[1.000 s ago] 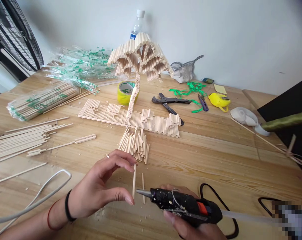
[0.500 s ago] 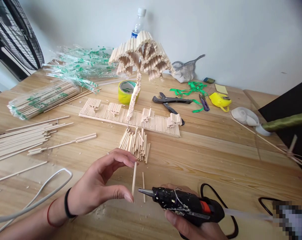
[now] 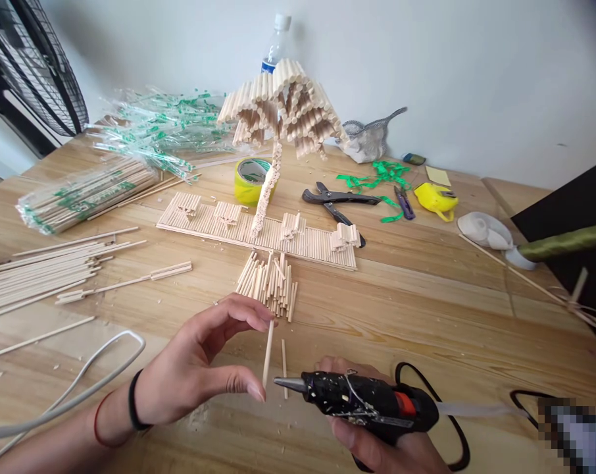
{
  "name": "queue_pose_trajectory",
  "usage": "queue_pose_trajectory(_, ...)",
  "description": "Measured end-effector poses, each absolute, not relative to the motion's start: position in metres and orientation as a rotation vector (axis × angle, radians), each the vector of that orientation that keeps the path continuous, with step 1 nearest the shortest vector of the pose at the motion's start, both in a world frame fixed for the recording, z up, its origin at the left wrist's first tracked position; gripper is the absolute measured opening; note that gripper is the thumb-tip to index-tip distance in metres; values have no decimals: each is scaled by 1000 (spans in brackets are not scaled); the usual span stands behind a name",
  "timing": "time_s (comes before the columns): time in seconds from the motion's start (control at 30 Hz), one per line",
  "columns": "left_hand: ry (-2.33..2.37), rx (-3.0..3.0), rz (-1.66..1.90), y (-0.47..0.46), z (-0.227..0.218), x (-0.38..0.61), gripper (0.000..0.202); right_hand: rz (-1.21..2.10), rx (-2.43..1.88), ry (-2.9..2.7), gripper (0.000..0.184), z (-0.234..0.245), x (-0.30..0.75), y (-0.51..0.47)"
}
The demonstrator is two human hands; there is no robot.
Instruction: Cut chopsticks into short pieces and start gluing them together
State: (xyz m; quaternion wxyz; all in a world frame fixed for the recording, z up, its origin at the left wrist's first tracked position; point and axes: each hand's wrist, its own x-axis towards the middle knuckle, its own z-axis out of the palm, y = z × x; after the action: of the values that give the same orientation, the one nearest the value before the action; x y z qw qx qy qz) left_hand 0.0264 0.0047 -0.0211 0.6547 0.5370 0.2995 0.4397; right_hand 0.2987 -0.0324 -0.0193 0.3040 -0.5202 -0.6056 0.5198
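Note:
My left hand (image 3: 199,359) pinches a short wooden stick (image 3: 268,352) upright between thumb and forefinger, just above the table. My right hand (image 3: 377,438) grips a black glue gun (image 3: 362,401), its metal nozzle pointing left at the stick's lower end, a little apart from it. A second short stick (image 3: 283,368) lies flat on the table beside the held one. A heap of cut sticks (image 3: 271,283) lies just beyond. Behind it stands a stick model: a flat base (image 3: 302,247) with a curved trunk and a rounded crown (image 3: 283,105).
Long sticks (image 3: 36,276) and wrapped bundles (image 3: 81,194) lie at the left. A yellow tape roll (image 3: 248,181), black cutters (image 3: 335,201), green ribbon, a yellow tape measure (image 3: 436,197) and a bottle sit at the back. A white cable (image 3: 81,388) runs front left; a fan stands far left.
The glue gun has shifted slightly right and its nozzle sits a touch lower. My left hand keeps the stick pinched in nearly the same spot.

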Motion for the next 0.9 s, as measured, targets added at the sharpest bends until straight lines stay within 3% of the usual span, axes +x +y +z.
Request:
queue_pose_trajectory(0.17, 665, 1203, 1006, 5, -21, 27, 47, 1498, -1215, -1758, 41, -16, 294, -25)
queue_pose_trajectory(0.43, 654, 1204, 1010, 4, -22, 27, 47, 1311, -1456, -1530, 41, -38, 305, -49)
queue_pose_trajectory(0.9, 664, 1219, 998, 5, -21, 27, 46, 1249, -1419, -1547, 33, -39, 303, -50)
